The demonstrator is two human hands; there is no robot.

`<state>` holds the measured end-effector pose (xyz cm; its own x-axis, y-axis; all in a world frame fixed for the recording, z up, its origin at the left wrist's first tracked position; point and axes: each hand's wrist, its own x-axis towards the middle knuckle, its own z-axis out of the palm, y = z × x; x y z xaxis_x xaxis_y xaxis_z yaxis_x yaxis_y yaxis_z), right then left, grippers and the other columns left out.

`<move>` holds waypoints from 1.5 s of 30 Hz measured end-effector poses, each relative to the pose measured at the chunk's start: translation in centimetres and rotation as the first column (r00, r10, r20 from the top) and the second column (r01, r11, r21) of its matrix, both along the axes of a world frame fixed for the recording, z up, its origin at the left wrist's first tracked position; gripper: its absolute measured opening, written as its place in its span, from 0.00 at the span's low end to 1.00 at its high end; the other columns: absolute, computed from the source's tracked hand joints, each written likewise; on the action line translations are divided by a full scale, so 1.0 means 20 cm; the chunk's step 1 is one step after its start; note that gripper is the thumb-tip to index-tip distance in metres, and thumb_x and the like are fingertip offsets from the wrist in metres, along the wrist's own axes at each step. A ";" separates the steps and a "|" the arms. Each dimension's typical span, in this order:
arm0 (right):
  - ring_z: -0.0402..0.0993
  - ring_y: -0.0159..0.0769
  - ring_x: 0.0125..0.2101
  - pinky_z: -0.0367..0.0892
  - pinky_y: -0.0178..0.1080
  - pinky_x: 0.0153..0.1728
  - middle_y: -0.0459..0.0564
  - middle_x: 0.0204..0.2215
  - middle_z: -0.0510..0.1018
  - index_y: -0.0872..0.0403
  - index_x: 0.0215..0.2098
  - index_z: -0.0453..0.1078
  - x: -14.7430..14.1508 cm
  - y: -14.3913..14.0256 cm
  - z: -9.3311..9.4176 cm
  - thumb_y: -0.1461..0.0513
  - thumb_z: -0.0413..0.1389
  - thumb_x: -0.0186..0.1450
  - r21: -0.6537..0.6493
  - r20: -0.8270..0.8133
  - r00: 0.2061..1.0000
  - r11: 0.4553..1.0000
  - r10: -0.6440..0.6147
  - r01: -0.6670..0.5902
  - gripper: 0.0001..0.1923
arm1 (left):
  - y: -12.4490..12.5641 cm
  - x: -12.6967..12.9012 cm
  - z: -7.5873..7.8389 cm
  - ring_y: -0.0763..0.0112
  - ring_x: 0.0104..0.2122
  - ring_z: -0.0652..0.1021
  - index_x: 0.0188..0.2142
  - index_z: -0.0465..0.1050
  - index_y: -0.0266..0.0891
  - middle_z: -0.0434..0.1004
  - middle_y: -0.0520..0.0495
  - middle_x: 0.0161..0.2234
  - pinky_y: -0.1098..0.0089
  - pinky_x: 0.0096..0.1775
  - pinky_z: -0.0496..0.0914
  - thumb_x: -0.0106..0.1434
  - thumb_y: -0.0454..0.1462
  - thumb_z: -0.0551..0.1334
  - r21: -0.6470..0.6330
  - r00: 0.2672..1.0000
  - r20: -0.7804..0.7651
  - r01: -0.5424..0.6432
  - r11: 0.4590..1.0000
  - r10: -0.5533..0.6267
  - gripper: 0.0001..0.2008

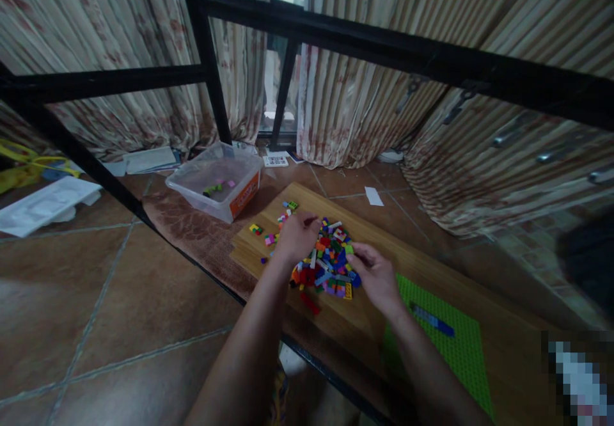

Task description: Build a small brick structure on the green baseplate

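Note:
A heap of mixed toy building bricks (326, 265) lies on the wooden board. My left hand (298, 237) is over the heap's far left side, fingers curled inward; whatever they may hold is hidden. On the heap's right, my right hand (378, 279) pinches a lime-green brick (349, 249) between thumb and fingers. Closer to me, a red brick (309, 303) lies apart from the heap. Several loose bricks, among them a pink one (269, 239) and a yellow-green-red cluster (256, 229), are scattered left of my left hand.
A green studded baseplate (460, 355) with a blue pen-like item (434, 320) on it lies at the right of the wooden board (398, 253). Behind left stands a clear plastic tub (201, 199) holding a few bricks. A black metal frame (384, 42) crosses before the curtains.

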<state>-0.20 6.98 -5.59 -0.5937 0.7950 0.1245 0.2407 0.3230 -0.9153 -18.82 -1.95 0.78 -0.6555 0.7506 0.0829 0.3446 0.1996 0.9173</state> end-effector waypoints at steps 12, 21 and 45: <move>0.75 0.39 0.37 0.70 0.41 0.38 0.51 0.42 0.79 0.51 0.49 0.72 -0.01 0.02 0.09 0.54 0.56 0.61 0.197 0.339 0.937 0.968 0.079 -0.153 0.19 | -0.10 -0.26 -0.07 0.68 0.32 0.77 0.40 0.77 0.35 0.80 0.44 0.33 0.71 0.36 0.69 0.57 0.40 0.58 -0.010 0.928 0.019 -0.371 0.929 0.371 0.15; 0.76 0.39 0.40 0.68 0.41 0.43 0.53 0.41 0.80 0.53 0.46 0.73 -0.73 0.20 0.17 0.61 0.54 0.64 0.344 0.379 0.913 0.893 0.150 -0.290 0.13 | -0.12 -0.36 -0.12 0.66 0.32 0.78 0.42 0.76 0.35 0.80 0.43 0.33 0.70 0.35 0.71 0.56 0.41 0.58 0.040 0.846 0.142 -0.523 0.851 0.513 0.18; 0.74 0.36 0.37 0.65 0.37 0.40 0.49 0.36 0.79 0.51 0.35 0.77 -0.77 0.27 0.09 0.62 0.54 0.65 0.355 0.566 0.747 0.715 0.349 -0.603 0.09 | -0.13 -0.33 -0.15 0.60 0.41 0.78 0.44 0.77 0.42 0.81 0.41 0.39 0.67 0.43 0.67 0.59 0.38 0.58 -0.431 0.966 -0.250 -0.166 0.887 0.059 0.14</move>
